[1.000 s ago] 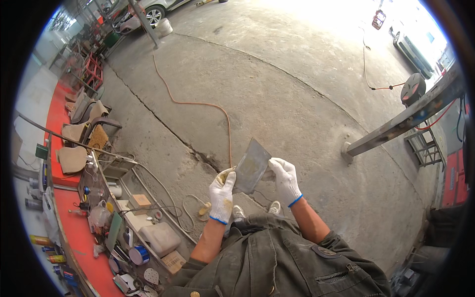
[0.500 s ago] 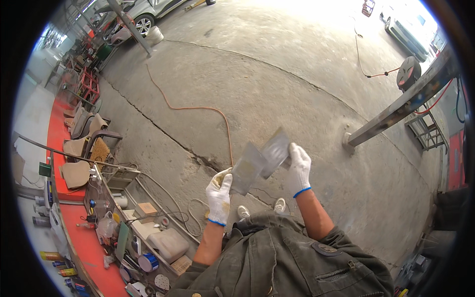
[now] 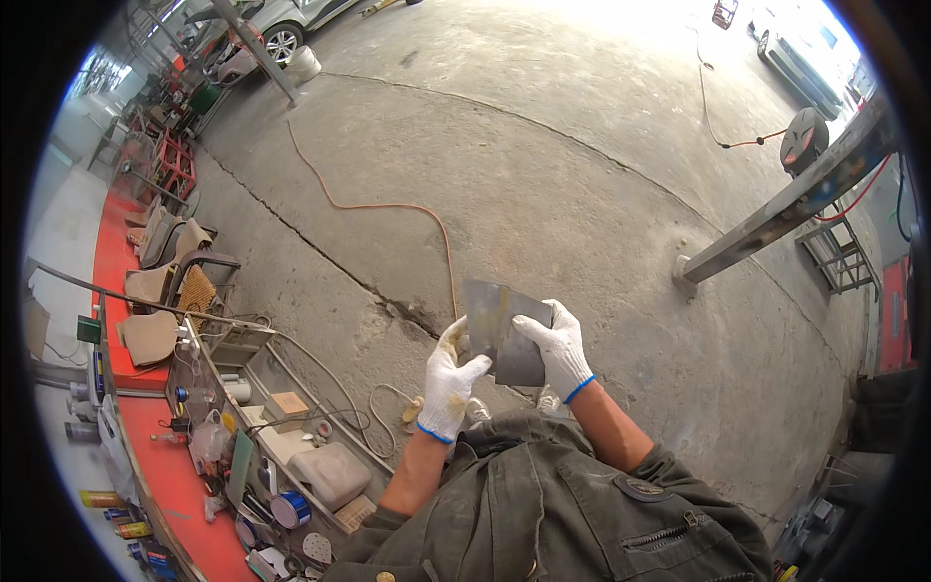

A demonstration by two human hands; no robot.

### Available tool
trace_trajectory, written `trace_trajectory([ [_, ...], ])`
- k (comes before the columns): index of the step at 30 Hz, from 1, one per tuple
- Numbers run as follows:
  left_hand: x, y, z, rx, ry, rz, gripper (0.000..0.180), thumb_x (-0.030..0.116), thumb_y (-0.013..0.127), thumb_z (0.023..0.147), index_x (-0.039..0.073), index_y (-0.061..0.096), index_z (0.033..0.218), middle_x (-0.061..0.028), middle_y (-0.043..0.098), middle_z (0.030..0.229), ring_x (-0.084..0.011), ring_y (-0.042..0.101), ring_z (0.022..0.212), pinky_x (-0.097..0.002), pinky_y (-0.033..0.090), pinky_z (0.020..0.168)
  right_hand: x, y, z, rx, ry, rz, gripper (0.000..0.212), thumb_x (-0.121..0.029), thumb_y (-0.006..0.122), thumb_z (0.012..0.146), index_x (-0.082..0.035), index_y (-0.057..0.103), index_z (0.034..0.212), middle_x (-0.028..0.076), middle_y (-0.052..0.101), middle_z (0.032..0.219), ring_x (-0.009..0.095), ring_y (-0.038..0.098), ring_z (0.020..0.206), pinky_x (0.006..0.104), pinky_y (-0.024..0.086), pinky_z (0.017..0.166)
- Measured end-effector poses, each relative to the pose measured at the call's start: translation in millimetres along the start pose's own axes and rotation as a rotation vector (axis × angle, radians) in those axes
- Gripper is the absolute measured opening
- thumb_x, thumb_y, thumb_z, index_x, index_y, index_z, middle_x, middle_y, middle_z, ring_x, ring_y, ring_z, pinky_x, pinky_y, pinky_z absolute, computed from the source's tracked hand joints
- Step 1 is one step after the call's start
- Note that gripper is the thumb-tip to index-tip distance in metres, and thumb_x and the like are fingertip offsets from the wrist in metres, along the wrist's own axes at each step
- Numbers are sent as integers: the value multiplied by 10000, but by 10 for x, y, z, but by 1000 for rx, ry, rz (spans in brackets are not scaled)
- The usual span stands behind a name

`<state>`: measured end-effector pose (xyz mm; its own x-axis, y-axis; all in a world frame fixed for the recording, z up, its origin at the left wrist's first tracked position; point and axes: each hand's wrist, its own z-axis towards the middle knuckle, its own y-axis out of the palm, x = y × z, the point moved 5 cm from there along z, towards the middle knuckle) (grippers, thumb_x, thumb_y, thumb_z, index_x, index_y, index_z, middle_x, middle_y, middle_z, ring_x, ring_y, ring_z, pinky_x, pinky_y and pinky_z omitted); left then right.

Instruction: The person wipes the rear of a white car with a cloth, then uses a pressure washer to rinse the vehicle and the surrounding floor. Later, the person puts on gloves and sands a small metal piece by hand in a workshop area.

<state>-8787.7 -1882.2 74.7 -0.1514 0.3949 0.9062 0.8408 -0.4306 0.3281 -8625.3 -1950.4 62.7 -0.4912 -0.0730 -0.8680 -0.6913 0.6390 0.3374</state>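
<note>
Both my hands wear white knitted gloves with blue cuffs. My left hand (image 3: pixel 448 380) is closed on the lower left edge of a thin grey putty scraper (image 3: pixel 488 308), thumb in front. My right hand (image 3: pixel 560 351) grips a second flat grey scraper (image 3: pixel 521 363), its thumb pressed on the face. The two scrapers overlap in front of my waist, above my shoes (image 3: pixel 477 411). Pale yellowish smears mark the left scraper and the left glove. Where one scraper's edge passes behind the other is hard to make out.
At left, a long bin (image 3: pixel 330 475) holds a plastic jug and a roll of blue tape (image 3: pixel 290 509). Beyond it is a red bench (image 3: pixel 145 427). An orange hose (image 3: pixel 388 207) crosses the concrete floor. A steel post (image 3: pixel 766 218) stands at right; cars are parked farther off.
My hands have come closer together, and the scrapers, tilted and blurred before, now overlap more squarely. My right hand has moved left and down.
</note>
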Motion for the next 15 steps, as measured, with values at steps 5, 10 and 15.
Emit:
trace_trajectory([
  [5,61,110,6,-76,-6,-19,434,-8,611,886,-17,504,1306,-90,631,1211,-154,598,1056,-283,475,916,-28,100,30,-37,-133,-242,284,-159,729,848,20,597,1025,49,669,905,88,596,809,273,506,719],
  [10,222,34,57,11,149,441,330,15,577,930,-24,536,1254,-87,648,1149,-133,595,1007,-278,485,886,-41,170,-12,-83,-180,-254,265,-170,687,893,41,624,1041,26,666,898,78,577,801,255,483,723],
  [15,256,-53,93,33,163,245,255,99,633,938,-53,605,1140,-68,690,1013,-115,625,883,-254,501,798,-66,57,43,32,-130,7,268,-165,670,925,26,638,1111,-5,658,910,58,565,798,229,469,708],
])
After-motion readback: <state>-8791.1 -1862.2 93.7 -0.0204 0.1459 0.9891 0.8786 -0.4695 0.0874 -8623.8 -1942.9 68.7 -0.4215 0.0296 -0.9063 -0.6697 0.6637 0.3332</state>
